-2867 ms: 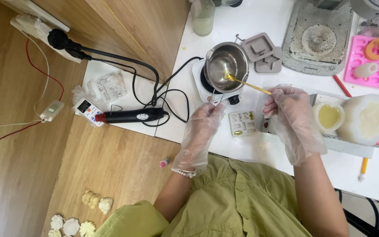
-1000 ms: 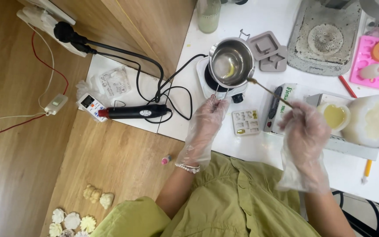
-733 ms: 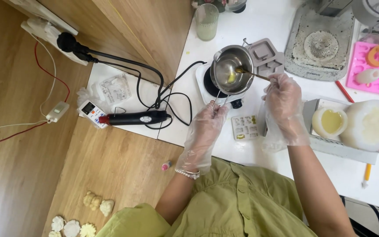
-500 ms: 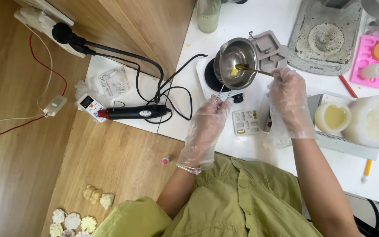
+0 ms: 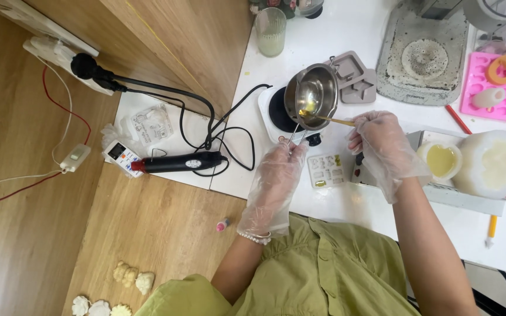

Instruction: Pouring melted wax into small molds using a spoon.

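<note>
Looking down: white counter is crowded, its left edge running diagonally beside wood flooring; the only open room is a bare strip near the person's green shirt. Cut off at the right frame edge: pink silicone tray, a white round mould; grey machine base is clipped at the top. Hard to make out: the contents of the small clear mould on the counter, and how the left fingers lie round the handle under the loose glove. Small steel pot is tilted, lifted over a black-topped white hotplate, a bit of yellow liquid in its lower lip. Left hand, in a clear plastic glove, grips the pot's thin wire handle just below the pot. Right hand, gloved too, pinches a thin wooden stick whose tip sits in the yellow liquid. Pot lies up and between both hands, the clear mould just beneath them. Black heat gun and tangled cables lie left, well apart from the hands.
</note>
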